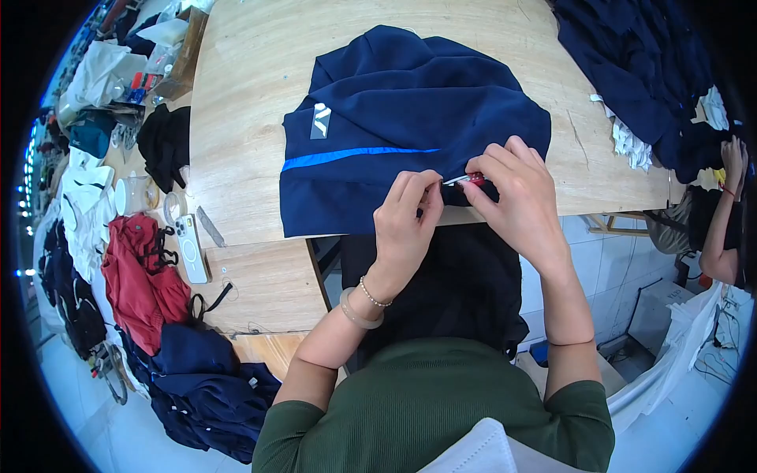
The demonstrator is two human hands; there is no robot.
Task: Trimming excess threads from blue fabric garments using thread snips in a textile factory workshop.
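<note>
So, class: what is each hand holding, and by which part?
Right hand grips a small red-handled tool by its handle; left hand pinches the navy garment at its near edge.

Garment [394, 118] on table [244, 102], phone [192, 248] left.

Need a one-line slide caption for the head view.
Both hands, left and right, work a small red-handled tool along a navy garment's edge.

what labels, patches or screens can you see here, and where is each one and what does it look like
Patch: on the navy garment on the table, above its blue stripe; small grey rectangle with white slanted marks.
Phone: left side of the table beside the red garment; lying back up, white, screen hidden.
</note>
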